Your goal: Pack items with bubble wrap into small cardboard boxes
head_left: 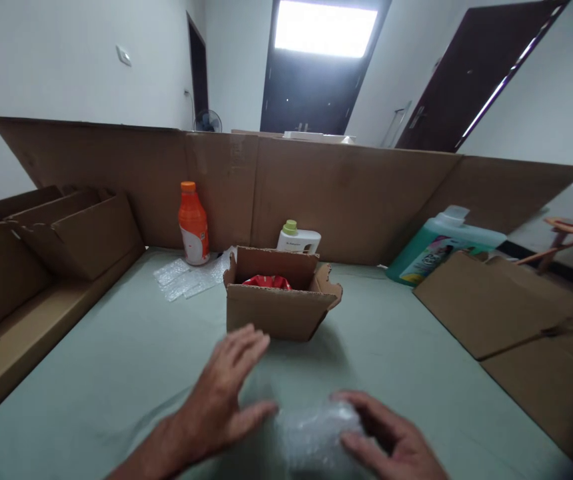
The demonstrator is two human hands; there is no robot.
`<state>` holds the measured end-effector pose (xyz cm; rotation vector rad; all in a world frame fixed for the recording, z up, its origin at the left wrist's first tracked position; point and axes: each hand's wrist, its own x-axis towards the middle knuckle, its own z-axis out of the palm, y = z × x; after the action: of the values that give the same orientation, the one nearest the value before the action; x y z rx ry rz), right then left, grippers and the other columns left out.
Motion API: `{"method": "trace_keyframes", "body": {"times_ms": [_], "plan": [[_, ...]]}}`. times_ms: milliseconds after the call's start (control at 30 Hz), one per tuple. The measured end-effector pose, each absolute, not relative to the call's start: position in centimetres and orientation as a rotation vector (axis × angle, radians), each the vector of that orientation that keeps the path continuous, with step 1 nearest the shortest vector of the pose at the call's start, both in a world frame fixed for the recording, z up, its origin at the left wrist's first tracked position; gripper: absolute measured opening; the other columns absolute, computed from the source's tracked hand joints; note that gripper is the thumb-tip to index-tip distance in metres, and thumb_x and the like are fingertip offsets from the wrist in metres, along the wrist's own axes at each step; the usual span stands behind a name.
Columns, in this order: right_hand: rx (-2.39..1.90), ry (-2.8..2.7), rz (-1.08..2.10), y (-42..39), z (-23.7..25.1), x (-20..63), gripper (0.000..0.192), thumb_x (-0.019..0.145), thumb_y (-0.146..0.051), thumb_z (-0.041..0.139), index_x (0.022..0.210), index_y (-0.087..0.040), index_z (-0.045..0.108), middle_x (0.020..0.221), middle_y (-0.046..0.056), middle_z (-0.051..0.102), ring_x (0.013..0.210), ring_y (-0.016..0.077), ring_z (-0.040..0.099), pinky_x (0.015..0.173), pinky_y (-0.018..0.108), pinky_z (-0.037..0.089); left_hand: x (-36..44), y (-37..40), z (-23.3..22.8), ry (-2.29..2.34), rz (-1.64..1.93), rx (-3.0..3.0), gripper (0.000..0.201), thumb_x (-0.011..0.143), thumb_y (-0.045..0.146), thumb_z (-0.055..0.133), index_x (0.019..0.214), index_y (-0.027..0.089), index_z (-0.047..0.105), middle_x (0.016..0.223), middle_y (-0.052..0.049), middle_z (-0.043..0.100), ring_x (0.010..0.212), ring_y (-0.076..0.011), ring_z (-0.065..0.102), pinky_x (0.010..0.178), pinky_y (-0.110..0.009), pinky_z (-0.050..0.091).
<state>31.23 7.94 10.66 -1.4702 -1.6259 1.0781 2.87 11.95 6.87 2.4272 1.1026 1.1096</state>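
Note:
My right hand (391, 433) grips a bundle of clear bubble wrap (316, 430) at the front of the table; whether anything is inside it is too blurred to tell. My left hand (231, 387) is raised to the left of the bundle, its fingers stretched out and its thumb near the wrap's edge. Beyond the hands stands a small cardboard box (276, 312) with its top flaps up. Something red and shiny (269, 283) shows inside that box.
An orange bottle (194, 227) stands beside flat bubble wrap sheets (179, 277). Behind the box is a white bottle with a green cap (299, 239). A teal jug (436, 243) leans at right near folded cardboard (486, 313). Cardboard boxes (91, 233) line the left; a cardboard wall (346, 200) closes the back.

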Motion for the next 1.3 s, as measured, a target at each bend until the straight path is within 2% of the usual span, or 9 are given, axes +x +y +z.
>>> {"method": "trace_keyframes", "body": {"times_ms": [133, 300, 467, 633, 833, 967, 1133, 1200, 1300], "plan": [[-1.352, -1.485, 0.575, 12.0, 17.5, 34.0, 0.039, 0.067, -0.051, 0.083, 0.098, -0.028, 0.077, 0.091, 0.006, 0.079, 0.075, 0.0246, 0.073, 0.062, 0.031, 0.062, 2.2, 18.9, 13.7, 1.407, 1.265, 2.715, 0.051, 0.087, 0.015, 0.059, 0.138, 0.015, 0.054, 0.135, -0.017, 0.062, 0.141, -0.0354, 0.043, 0.116, -0.061, 0.031], [-1.293, -1.769, 0.036, 18.6, 23.6, 32.4, 0.036, 0.083, -0.053, 0.07, 0.11, -0.03, 0.072, 0.098, 0.002, 0.076, 0.08, 0.0206, 0.07, 0.071, 0.032, 0.058, 2.9, 20.5, 12.1, 1.432, 1.166, 2.741, 0.022, 0.091, 0.007, 0.049, 0.092, 0.02, 0.066, 0.091, -0.005, 0.074, 0.098, -0.0244, 0.067, 0.113, -0.062, 0.031], [-1.4, -2.509, -0.296, 26.5, 21.9, 28.7, 0.024, 0.088, -0.028, 0.059, 0.107, -0.024, 0.072, 0.105, 0.005, 0.076, 0.087, 0.0228, 0.07, 0.074, 0.034, 0.051, 2.6, 19.1, 10.6, 1.398, 1.239, 2.7, 0.02, 0.096, 0.01, 0.048, 0.099, 0.02, 0.064, 0.094, -0.002, 0.073, 0.089, -0.0198, 0.066, 0.114, -0.059, 0.028], [-1.456, -2.859, -0.53, 30.3, 17.1, 26.1, 0.018, 0.077, -0.011, 0.064, 0.064, -0.019, 0.072, 0.073, 0.012, 0.076, 0.082, 0.0277, 0.069, 0.075, 0.038, 0.044, 2.5, 19.7, 11.1, 1.384, 1.206, 2.689, 0.02, 0.097, 0.013, 0.048, 0.1, 0.02, 0.066, 0.093, -0.001, 0.073, 0.089, -0.0192, 0.066, 0.116, -0.06, 0.027], [-1.369, -2.896, -0.507, 29.7, 17.1, 26.7, 0.01, 0.081, -0.018, 0.067, 0.083, -0.02, 0.077, 0.083, 0.01, 0.078, 0.086, 0.0267, 0.067, 0.079, 0.038, 0.041, 2.2, 19.7, 10.9, 1.415, 1.375, 2.641, 0.024, 0.094, 0.013, 0.054, 0.113, 0.023, 0.065, 0.11, -0.006, 0.07, 0.11, -0.0236, 0.063, 0.116, -0.061, 0.03], [-1.42, -2.48, -0.473, 26.7, 19.0, 32.2, 0.029, 0.09, -0.042, 0.059, 0.104, -0.023, 0.075, 0.1, 0.009, 0.078, 0.094, 0.0286, 0.066, 0.084, 0.043, 0.043, 0.0, 19.0, 8.6, 1.542, 1.596, 2.251, 0.063, 0.091, 0.026, 0.065, 0.149, 0.027, 0.039, 0.149, -0.014, 0.046, 0.14, -0.0304, 0.043, 0.116, -0.057, 0.035], [-1.594, -2.111, 0.159, 24.5, 14.9, 36.3, 0.056, 0.076, -0.061, 0.064, 0.115, -0.021, 0.069, 0.112, 0.013, 0.076, 0.087, 0.0302, 0.071, 0.072, 0.043, 0.055, -0.4, 20.2, 4.1, 1.483, 1.307, 1.751, 0.085, 0.086, 0.036, 0.069, 0.156, 0.026, 0.024, 0.159, -0.016, 0.034, 0.145, -0.0354, 0.037, 0.116, -0.062, 0.034], [-1.587, -2.069, 0.445, 25.0, 11.7, 35.1, 0.059, 0.07, -0.063, 0.067, 0.109, -0.019, 0.07, 0.109, 0.014, 0.076, 0.081, 0.0304, 0.072, 0.066, 0.041, 0.057, 1.1, 21.4, 3.0, 1.375, 1.255, 1.654, 0.091, 0.081, 0.035, 0.074, 0.157, 0.023, 0.024, 0.159, -0.017, 0.036, 0.145, -0.0357, 0.037, 0.117, -0.059, 0.035], [-1.575, -2.013, 0.66, 25.4, 7.9, 32.6, 0.041, 0.072, -0.064, 0.062, 0.073, -0.023, 0.066, 0.074, 0.009, 0.076, 0.071, 0.0311, 0.071, 0.061, 0.041, 0.059, 3.4, 22.3, 2.6, 1.304, 1.299, 1.532, 0.095, 0.081, 0.031, 0.074, 0.157, 0.018, 0.019, 0.155, -0.018, 0.042, 0.143, -0.0339, 0.041, 0.117, -0.054, 0.037]]}}
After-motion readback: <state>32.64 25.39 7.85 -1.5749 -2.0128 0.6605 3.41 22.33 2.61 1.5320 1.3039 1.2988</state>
